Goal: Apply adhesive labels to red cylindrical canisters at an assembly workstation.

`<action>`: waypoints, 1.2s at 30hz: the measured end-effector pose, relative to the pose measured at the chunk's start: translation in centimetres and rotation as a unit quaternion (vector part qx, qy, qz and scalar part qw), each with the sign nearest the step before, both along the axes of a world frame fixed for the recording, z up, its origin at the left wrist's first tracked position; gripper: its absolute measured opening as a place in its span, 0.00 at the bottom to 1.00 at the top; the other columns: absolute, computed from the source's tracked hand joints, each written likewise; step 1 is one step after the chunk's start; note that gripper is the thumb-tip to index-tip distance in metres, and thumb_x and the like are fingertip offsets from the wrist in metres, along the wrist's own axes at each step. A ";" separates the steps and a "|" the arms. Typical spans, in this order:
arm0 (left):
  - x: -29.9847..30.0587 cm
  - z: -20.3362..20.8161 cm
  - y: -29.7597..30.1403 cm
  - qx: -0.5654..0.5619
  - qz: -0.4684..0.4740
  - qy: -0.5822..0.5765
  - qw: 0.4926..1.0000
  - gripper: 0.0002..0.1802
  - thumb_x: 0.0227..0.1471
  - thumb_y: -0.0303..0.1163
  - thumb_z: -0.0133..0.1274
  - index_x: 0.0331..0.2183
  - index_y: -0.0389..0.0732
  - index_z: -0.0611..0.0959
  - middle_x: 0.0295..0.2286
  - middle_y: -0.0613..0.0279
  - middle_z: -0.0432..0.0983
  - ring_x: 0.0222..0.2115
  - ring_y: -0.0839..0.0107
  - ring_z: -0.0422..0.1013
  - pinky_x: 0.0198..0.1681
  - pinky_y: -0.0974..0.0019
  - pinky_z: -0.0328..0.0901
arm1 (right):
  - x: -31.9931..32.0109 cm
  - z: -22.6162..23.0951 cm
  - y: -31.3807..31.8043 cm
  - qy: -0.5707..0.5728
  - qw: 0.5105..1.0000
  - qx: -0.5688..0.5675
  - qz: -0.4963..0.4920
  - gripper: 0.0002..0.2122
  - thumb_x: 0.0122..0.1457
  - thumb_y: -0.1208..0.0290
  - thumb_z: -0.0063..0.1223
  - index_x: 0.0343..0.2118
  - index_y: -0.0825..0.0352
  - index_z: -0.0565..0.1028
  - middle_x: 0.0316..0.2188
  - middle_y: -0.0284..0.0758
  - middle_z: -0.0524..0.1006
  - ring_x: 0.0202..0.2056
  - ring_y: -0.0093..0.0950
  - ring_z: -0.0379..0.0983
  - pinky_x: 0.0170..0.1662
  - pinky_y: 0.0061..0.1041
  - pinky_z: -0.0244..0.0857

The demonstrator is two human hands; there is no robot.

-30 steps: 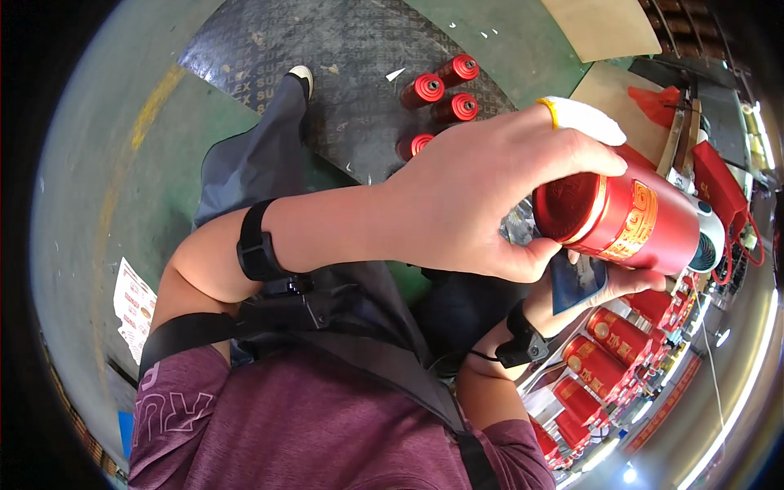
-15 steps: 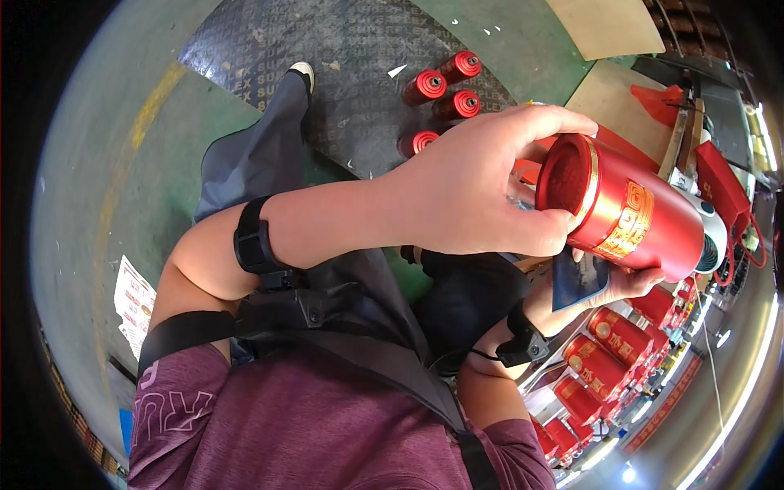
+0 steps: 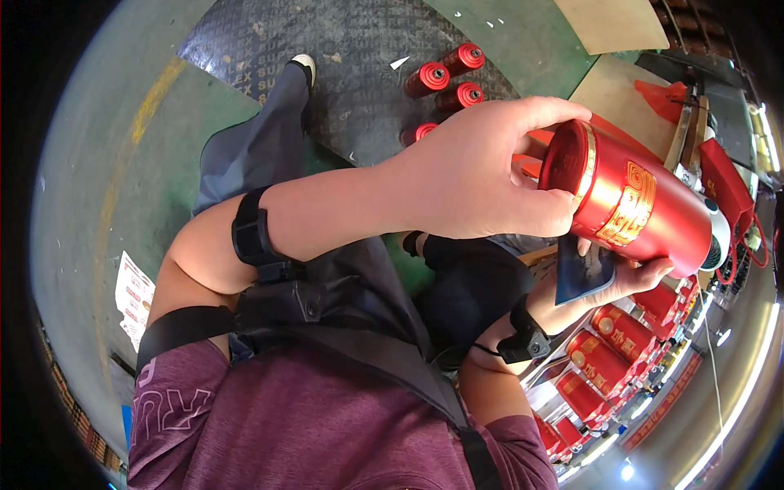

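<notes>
A glossy red cylindrical canister [image 3: 674, 233] with a gold pattern and a gold rim lies tilted on its side between my hands, at the right of the view. My left hand [image 3: 482, 175] reaches across and is closed on the rimmed end, thumb below the rim and fingers above it. From underneath, my right hand [image 3: 629, 282] holds the canister nearer its other end; part of that hand is hidden behind it. A dark blue, thin sheet-like piece [image 3: 581, 276] hangs beside the right palm, and I cannot tell whether it is cloth or film.
Several red cylinders with small central fittings, among them one red cylinder [image 3: 427, 79], stand on the dark patterned mat [image 3: 343, 106]. Stacked red packages [image 3: 600, 359] fill the lower right. A red gift bag [image 3: 731, 184] and a grey-white round device [image 3: 717, 237] are beyond the canister.
The canister has turned a little and shifted slightly right, so its gold pattern sits differently. Both hands keep their hold on it.
</notes>
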State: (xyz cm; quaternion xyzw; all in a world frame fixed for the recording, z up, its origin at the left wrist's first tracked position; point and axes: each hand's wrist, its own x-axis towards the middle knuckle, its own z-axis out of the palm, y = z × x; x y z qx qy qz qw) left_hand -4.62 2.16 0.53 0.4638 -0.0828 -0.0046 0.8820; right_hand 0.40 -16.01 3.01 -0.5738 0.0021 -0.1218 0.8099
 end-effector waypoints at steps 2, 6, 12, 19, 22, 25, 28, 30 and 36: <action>-0.1 0.4 0.4 -0.002 -0.022 0.021 1.000 0.39 0.50 0.20 0.57 0.62 0.35 0.61 0.51 0.53 0.70 0.50 0.69 0.70 0.47 0.67 0.72 | -0.2 0.4 0.9 0.003 0.999 -0.032 -0.040 0.32 0.60 0.41 0.49 0.61 0.57 0.64 0.57 0.35 0.70 0.56 0.35 0.69 0.58 0.47 0.66; -0.1 -0.5 -0.2 -0.007 0.003 0.001 1.000 0.40 0.50 0.21 0.57 0.63 0.36 0.60 0.50 0.53 0.72 0.49 0.70 0.71 0.48 0.67 0.71 | -0.2 0.3 1.3 0.015 0.997 -0.037 -0.064 0.31 0.62 0.42 0.47 0.61 0.57 0.63 0.57 0.34 0.69 0.58 0.34 0.67 0.60 0.45 0.64; 0.1 -0.9 -1.2 0.058 0.080 -0.065 0.993 0.43 0.42 0.28 0.64 0.58 0.28 0.63 0.50 0.48 0.68 0.50 0.63 0.71 0.52 0.64 0.71 | 0.5 -1.0 -1.4 -0.006 0.996 0.054 0.074 0.39 0.55 0.35 0.52 0.63 0.60 0.62 0.59 0.35 0.68 0.60 0.35 0.64 0.61 0.46 0.63; 0.2 -0.4 -0.6 0.306 0.233 -0.259 0.886 0.40 0.36 0.24 0.63 0.55 0.41 0.69 0.52 0.53 0.67 0.51 0.54 0.67 0.52 0.58 0.65 | -0.4 -0.1 -0.8 0.011 0.998 0.040 0.050 0.42 0.52 0.32 0.51 0.63 0.59 0.62 0.61 0.35 0.67 0.59 0.34 0.66 0.61 0.45 0.63; 0.4 -0.6 -1.1 0.253 0.224 -0.257 0.905 0.41 0.37 0.24 0.63 0.56 0.41 0.69 0.52 0.53 0.67 0.51 0.56 0.68 0.53 0.59 0.66 | 0.1 0.0 -0.9 0.011 1.000 0.010 -0.007 0.41 0.52 0.33 0.53 0.62 0.60 0.63 0.59 0.36 0.68 0.57 0.36 0.67 0.60 0.46 0.64; 0.3 -1.0 -1.4 0.124 0.147 -0.181 0.964 0.40 0.40 0.26 0.63 0.57 0.40 0.68 0.51 0.52 0.69 0.51 0.60 0.70 0.55 0.60 0.67 | 0.8 -0.2 -1.2 0.001 1.000 -0.006 -0.028 0.40 0.53 0.35 0.55 0.61 0.60 0.64 0.57 0.38 0.70 0.56 0.37 0.69 0.59 0.46 0.65; 0.1 -0.6 -1.3 0.051 0.096 -0.105 0.988 0.39 0.43 0.29 0.63 0.57 0.32 0.66 0.48 0.50 0.71 0.50 0.64 0.71 0.56 0.60 0.67 | 1.3 -0.9 -3.1 0.009 0.996 0.060 0.067 0.40 0.52 0.35 0.57 0.61 0.61 0.64 0.56 0.38 0.70 0.55 0.38 0.69 0.59 0.47 0.65; 0.1 -0.5 -1.3 0.043 0.078 -0.078 0.993 0.40 0.44 0.30 0.62 0.57 0.30 0.66 0.47 0.49 0.72 0.50 0.63 0.72 0.55 0.60 0.68 | 1.8 -1.2 -3.7 -0.004 0.997 0.044 0.064 0.41 0.51 0.35 0.57 0.61 0.61 0.64 0.56 0.38 0.70 0.56 0.39 0.69 0.59 0.47 0.65; -0.2 0.2 -0.5 0.039 0.071 -0.033 0.996 0.38 0.45 0.34 0.61 0.56 0.28 0.68 0.46 0.49 0.74 0.49 0.62 0.72 0.52 0.61 0.70 | 1.1 -0.8 -1.8 -0.004 1.000 0.004 0.005 0.41 0.50 0.34 0.56 0.61 0.60 0.64 0.56 0.39 0.69 0.56 0.40 0.68 0.59 0.50 0.64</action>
